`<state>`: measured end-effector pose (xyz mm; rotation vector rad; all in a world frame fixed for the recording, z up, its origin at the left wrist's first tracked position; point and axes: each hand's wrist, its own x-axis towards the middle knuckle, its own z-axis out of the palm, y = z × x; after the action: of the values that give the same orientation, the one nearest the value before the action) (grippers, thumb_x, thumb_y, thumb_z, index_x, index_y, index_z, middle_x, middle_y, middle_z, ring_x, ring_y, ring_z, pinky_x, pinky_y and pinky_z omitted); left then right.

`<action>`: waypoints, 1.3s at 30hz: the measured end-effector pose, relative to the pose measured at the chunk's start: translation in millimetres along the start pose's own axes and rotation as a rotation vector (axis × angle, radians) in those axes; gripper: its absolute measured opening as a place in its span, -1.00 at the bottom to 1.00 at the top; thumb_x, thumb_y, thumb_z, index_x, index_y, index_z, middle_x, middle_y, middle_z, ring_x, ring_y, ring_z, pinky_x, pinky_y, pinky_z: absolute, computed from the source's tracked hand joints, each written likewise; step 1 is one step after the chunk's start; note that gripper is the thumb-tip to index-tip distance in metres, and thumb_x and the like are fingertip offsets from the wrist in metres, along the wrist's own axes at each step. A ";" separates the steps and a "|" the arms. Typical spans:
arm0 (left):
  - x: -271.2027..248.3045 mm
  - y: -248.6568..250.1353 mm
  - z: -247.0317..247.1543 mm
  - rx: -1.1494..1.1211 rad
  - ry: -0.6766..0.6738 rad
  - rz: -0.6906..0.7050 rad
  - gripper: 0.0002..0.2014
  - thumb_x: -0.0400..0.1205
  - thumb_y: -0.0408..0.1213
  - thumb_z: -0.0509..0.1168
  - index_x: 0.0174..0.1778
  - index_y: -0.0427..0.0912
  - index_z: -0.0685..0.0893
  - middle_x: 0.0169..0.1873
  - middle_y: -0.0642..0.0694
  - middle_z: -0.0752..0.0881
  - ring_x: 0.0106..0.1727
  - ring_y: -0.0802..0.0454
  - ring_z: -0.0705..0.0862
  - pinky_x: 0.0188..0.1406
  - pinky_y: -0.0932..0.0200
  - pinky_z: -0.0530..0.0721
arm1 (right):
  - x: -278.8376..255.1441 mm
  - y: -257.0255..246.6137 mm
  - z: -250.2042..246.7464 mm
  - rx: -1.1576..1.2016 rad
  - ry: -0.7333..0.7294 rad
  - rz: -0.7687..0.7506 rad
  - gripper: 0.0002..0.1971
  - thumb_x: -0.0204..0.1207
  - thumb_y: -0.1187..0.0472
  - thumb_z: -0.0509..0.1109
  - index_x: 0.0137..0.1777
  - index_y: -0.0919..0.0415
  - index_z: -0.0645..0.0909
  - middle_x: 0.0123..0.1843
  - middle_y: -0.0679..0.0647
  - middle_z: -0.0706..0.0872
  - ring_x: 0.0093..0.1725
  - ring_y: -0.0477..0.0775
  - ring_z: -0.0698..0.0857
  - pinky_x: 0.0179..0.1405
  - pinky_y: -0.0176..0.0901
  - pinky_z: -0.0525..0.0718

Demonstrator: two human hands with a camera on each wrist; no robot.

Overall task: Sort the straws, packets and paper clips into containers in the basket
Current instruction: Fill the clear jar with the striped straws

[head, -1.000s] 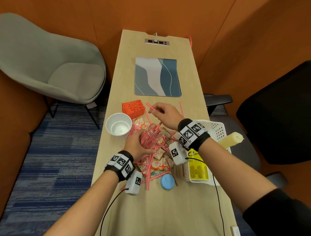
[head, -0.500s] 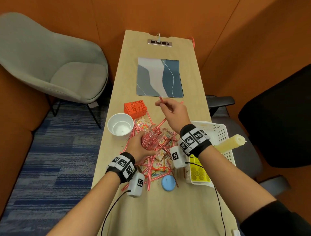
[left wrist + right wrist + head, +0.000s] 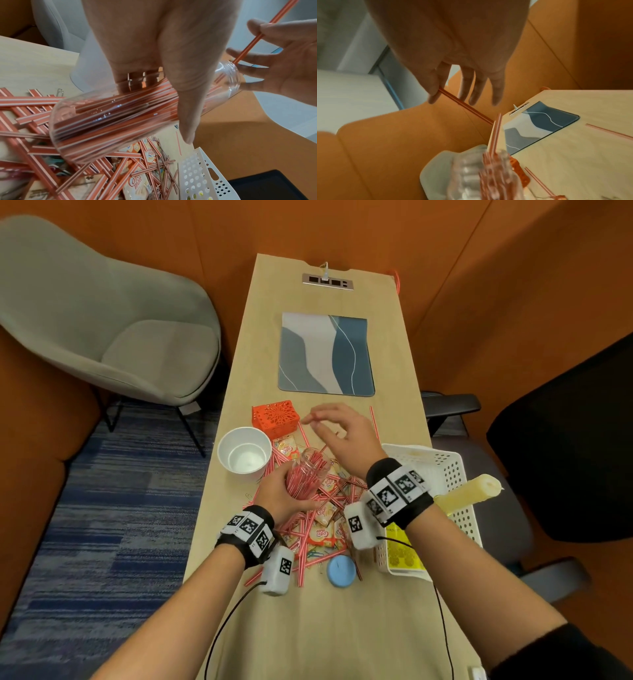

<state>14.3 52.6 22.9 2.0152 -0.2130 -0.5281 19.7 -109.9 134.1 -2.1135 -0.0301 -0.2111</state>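
My left hand [image 3: 284, 494] grips a clear jar [image 3: 308, 474], tilted with its mouth pointing away from me and packed with red-and-white straws [image 3: 120, 112]. My right hand [image 3: 320, 424] hovers just beyond the jar's mouth. Its thumb and forefinger pinch one straw [image 3: 254, 39], whose lower end reaches the rim [image 3: 229, 75]. Under both hands lies a heap of loose straws [image 3: 305, 542], Coffee mate packets [image 3: 320, 534] and coloured paper clips [image 3: 317, 553]. The white perforated basket [image 3: 455, 474] stands at the table's right edge.
A white paper cup [image 3: 245, 455] and an orange lattice box [image 3: 275, 419] stand left of the heap, and a blue lid [image 3: 342, 571] lies in front of it. A patterned mat [image 3: 325, 354] lies farther back. The basket holds a pale candle [image 3: 469, 493] and a yellow pack [image 3: 400, 549].
My right hand lifted a straw from beside the orange box, raised it, and brought it down to the jar's mouth. My left hand kept hold of the jar.
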 end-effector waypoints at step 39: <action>-44.7 -14.1 -106.5 -0.153 0.366 0.088 -0.35 0.25 -0.13 0.76 0.24 -0.02 0.67 0.08 0.15 0.78 0.13 0.37 0.72 0.06 0.47 0.63 | -55.3 79.9 145.1 -0.737 -0.688 -0.079 -0.18 0.37 0.00 0.60 0.59 0.23 0.37 0.55 0.17 0.40 0.48 0.21 0.43 0.51 0.06 0.46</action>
<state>21.7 160.4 66.0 1.9042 -0.0355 -0.1107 -6.1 -25.3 -16.4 -2.8194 -0.5097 0.5512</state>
